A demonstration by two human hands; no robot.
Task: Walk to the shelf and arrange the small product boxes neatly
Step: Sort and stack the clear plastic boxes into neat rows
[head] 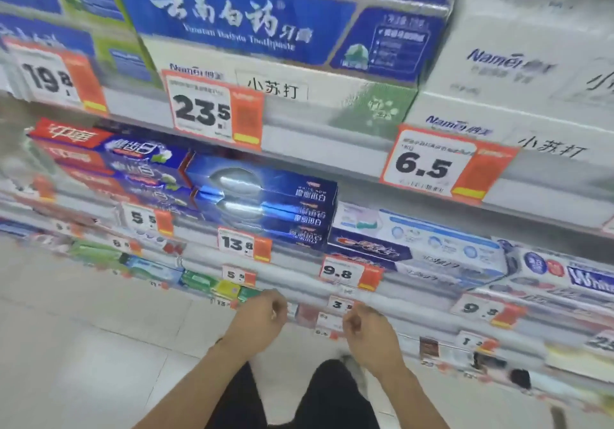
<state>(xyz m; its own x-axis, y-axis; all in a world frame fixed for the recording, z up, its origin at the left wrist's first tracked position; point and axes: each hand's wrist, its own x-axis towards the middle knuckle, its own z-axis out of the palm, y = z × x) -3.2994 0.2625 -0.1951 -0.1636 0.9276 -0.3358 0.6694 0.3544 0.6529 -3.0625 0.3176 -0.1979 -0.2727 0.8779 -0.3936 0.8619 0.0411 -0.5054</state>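
Observation:
I stand close to a shop shelf (332,169) stacked with toothpaste boxes. A big blue box (265,26) sits on top, with white boxes (518,63) to its right. One level down lie dark blue boxes (265,202), red-and-blue boxes (109,152) and pale blue boxes (432,245). My left hand (262,319) and my right hand (368,332) hang low in front of the lower shelf edges. Both have curled fingers and hold nothing. Neither touches a box.
Orange-and-white price tags (212,112) line every shelf edge. Lower shelves (432,325) with more small boxes step out toward me. Pale tiled floor (83,345) spreads to the left. My dark trousers (299,402) show below. The picture is blurred by motion.

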